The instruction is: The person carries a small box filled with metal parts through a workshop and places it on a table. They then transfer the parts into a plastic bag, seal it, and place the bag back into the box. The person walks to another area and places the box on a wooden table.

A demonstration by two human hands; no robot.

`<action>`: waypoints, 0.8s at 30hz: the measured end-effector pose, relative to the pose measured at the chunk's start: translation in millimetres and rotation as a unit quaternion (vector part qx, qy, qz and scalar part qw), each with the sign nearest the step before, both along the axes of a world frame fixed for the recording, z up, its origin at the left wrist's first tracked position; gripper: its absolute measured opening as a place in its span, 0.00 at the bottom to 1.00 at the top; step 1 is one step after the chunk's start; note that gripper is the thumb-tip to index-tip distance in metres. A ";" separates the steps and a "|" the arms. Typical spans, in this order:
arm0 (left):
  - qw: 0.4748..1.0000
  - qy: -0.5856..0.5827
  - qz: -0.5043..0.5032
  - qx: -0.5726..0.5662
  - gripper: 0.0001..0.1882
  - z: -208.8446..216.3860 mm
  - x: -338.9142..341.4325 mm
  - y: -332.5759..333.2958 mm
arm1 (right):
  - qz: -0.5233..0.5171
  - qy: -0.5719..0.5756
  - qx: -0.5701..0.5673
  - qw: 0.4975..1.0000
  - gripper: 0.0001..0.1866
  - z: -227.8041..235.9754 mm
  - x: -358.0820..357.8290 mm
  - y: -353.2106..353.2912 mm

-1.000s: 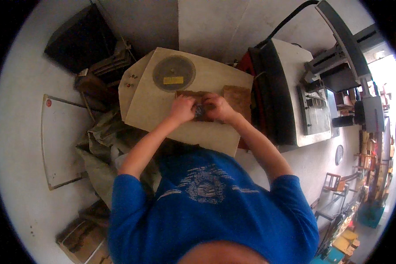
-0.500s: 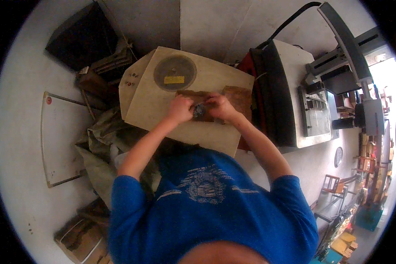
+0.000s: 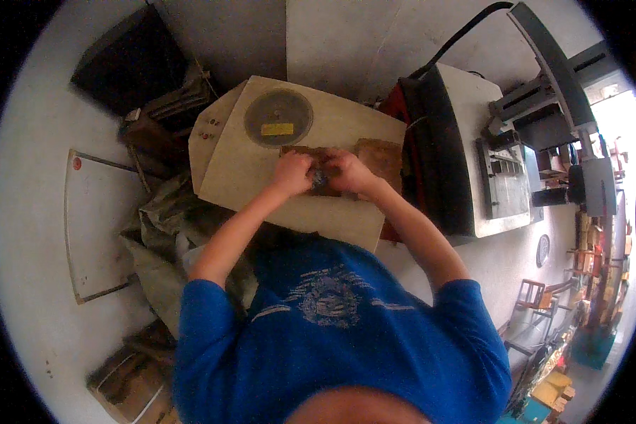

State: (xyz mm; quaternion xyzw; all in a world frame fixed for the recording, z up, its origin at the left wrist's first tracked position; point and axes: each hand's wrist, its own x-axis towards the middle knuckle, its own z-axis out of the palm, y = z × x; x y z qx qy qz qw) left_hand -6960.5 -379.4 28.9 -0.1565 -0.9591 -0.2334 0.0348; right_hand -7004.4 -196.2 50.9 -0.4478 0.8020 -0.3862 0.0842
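A small crumpled grey bundle (image 3: 319, 177) shows between my hands, over an open brown box (image 3: 325, 191) on a beige machine top (image 3: 332, 222). My left hand (image 3: 294, 174) is closed, its fingertips against the bundle's left side. Close beside it, my right hand (image 3: 351, 172) has its fingers curled together at the bundle's upper right. What the right fingertips pinch is too small and blurred to make out. The box's brown flap or lid (image 3: 381, 159) lies to the right, and the hands cover much of the box.
Behind the left hand, a round dark window (image 3: 279, 116) with a yellow label is set into the machine top. A black and white machine with a jointed frame (image 3: 466, 141) stands at the right. Green-grey cloth (image 3: 162, 226) hangs at the left, below a dark box (image 3: 131, 60).
My right hand has shifted slightly left and closer to my left hand. Less of the grey bundle shows between them now.
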 end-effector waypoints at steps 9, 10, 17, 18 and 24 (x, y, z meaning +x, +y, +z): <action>1.000 0.010 -0.013 0.022 0.10 5.8 1.3 1.8 | 0.032 0.000 -0.005 0.999 0.16 -7.1 -6.2 -0.5; 0.999 0.023 -0.023 0.019 0.10 3.6 0.5 1.0 | 0.035 -0.009 0.014 0.999 0.16 -5.7 -6.1 -1.7; 0.998 0.042 -0.036 -0.009 0.12 -4.1 -2.4 0.2 | 0.021 -0.001 0.029 0.999 0.18 0.2 -4.2 -3.9; 0.998 0.050 -0.037 -0.005 0.12 -5.3 -2.8 1.0 | 0.025 0.001 0.011 1.000 0.18 -1.6 -5.1 -2.7; 0.995 0.049 0.019 0.085 0.11 -9.0 9.4 -1.8 | -0.017 0.027 -0.031 0.999 0.16 -16.6 -1.5 0.8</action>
